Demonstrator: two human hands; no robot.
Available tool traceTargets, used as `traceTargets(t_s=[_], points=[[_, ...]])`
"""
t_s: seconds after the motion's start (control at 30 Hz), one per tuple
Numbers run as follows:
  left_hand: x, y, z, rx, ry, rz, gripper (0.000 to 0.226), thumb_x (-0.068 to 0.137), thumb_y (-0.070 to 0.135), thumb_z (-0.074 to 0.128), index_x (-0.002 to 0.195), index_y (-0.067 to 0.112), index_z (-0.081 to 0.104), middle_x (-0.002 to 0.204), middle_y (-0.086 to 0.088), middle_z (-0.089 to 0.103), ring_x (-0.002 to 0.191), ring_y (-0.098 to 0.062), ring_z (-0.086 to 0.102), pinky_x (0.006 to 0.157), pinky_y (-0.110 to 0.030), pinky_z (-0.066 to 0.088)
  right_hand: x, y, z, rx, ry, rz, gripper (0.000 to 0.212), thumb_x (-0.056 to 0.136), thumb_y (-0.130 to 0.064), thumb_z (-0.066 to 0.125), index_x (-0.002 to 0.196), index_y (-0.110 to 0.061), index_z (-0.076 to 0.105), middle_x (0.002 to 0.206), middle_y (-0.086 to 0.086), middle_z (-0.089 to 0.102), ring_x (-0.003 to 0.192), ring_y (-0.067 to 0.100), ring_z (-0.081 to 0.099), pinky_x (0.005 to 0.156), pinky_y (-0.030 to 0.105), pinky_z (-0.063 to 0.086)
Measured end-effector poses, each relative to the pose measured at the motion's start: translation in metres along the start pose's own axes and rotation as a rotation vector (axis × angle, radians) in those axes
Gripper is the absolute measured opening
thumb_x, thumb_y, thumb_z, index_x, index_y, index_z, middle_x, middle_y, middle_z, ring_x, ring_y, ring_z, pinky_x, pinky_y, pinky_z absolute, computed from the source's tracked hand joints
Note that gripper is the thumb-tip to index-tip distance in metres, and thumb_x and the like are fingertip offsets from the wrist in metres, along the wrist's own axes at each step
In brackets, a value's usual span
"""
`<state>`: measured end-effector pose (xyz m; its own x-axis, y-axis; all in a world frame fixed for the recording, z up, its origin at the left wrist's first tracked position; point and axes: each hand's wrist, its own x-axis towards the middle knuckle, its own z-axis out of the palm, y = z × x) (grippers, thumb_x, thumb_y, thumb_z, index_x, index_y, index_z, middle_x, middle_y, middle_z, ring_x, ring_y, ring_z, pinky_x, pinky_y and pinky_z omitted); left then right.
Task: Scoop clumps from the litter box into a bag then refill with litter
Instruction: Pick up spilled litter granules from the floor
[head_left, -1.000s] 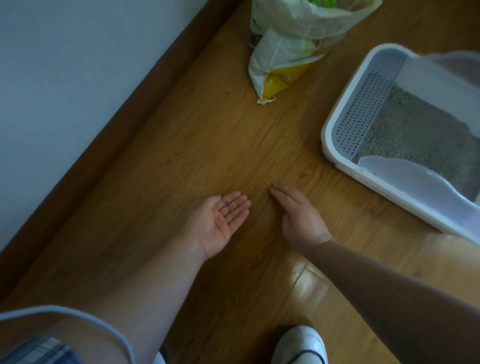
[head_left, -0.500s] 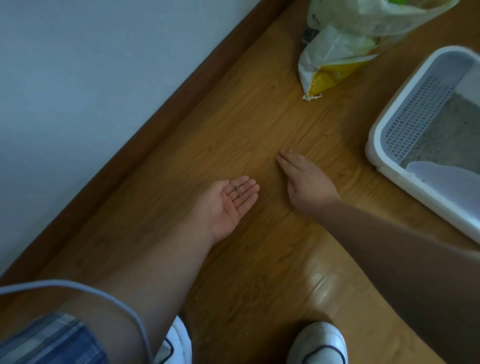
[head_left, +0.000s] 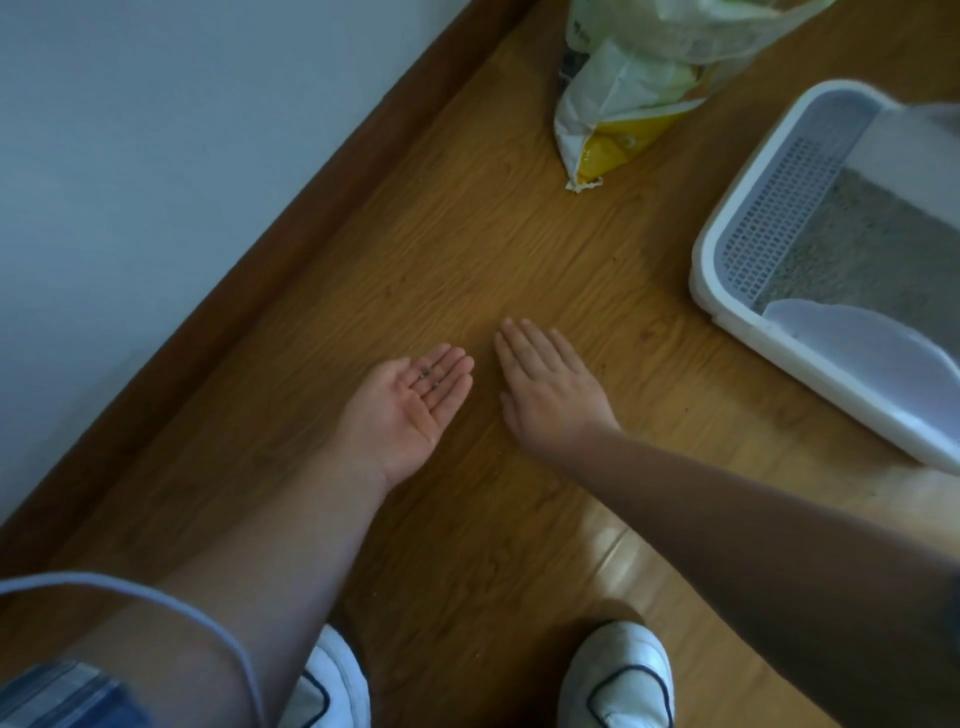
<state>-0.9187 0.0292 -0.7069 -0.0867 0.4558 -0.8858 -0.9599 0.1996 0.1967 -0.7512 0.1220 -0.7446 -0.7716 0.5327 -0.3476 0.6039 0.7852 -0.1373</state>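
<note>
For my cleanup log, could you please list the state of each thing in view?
Left hand: palm up, open, a few litter grains on its fingers.
Right hand: palm down, flat on the floor.
White plastic litter box: holds grey litter.
White-and-yellow litter bag: lying on the floor.

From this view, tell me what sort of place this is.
Probably a room in a home, at floor level by a wall: wood-look floor with a dark baseboard, a white litter box holding grey litter, and a litter bag.

A home: wood floor (head_left: 467, 249) with a brown skirting board (head_left: 291, 249); beside it, a cat's litter box (head_left: 727, 291); a litter bag (head_left: 623, 114) nearby.
</note>
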Motion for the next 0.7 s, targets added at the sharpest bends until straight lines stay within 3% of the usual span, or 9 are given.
traceTargets(t_s=[0.23,0.47,0.6,0.7], points=[[-0.003,0.022,-0.026,0.011,0.085,0.053,0.043,0.107,0.026,0.03,0.127,0.0,0.058,0.116,-0.017,0.072,0.101,-0.027,0.072,0.081,-0.038,0.06,0.048,-0.022,0.005,-0.139,-0.089,-0.061,0.074,0.101,-0.055,0.017,0.159,-0.013,0.0,0.167,0.006,-0.002,0.154,0.023,-0.004,0.123,0.05,0.002],[0.003,-0.015,0.0,0.02,-0.004,-0.023,0.039,0.106,0.022,0.037,0.121,-0.004,0.061,0.116,-0.021,0.07,0.107,-0.03,0.07,0.099,-0.042,0.054,-0.01,0.037,0.022,-0.164,-0.058,0.06,0.069,0.103,-0.049,0.017,0.159,-0.013,0.001,0.167,0.005,0.001,0.154,0.021,-0.001,0.123,0.051,0.0],[0.005,-0.035,0.017,0.064,-0.053,-0.083,0.04,0.107,0.022,0.036,0.125,-0.005,0.06,0.118,-0.021,0.069,0.11,-0.031,0.069,0.101,-0.042,0.051,-0.039,0.06,0.025,-0.081,-0.056,0.118,0.065,0.104,-0.043,0.02,0.159,-0.014,0.001,0.167,0.003,0.001,0.153,0.017,-0.002,0.124,0.045,-0.001],[0.007,-0.047,0.03,0.094,-0.071,-0.108,0.04,0.107,0.022,0.036,0.124,-0.005,0.06,0.116,-0.021,0.07,0.109,-0.031,0.069,0.099,-0.042,0.052,-0.057,0.072,0.025,0.057,-0.058,0.089,0.062,0.105,-0.036,0.025,0.159,-0.015,0.002,0.167,0.001,-0.002,0.152,0.012,-0.007,0.121,0.032,-0.01]])
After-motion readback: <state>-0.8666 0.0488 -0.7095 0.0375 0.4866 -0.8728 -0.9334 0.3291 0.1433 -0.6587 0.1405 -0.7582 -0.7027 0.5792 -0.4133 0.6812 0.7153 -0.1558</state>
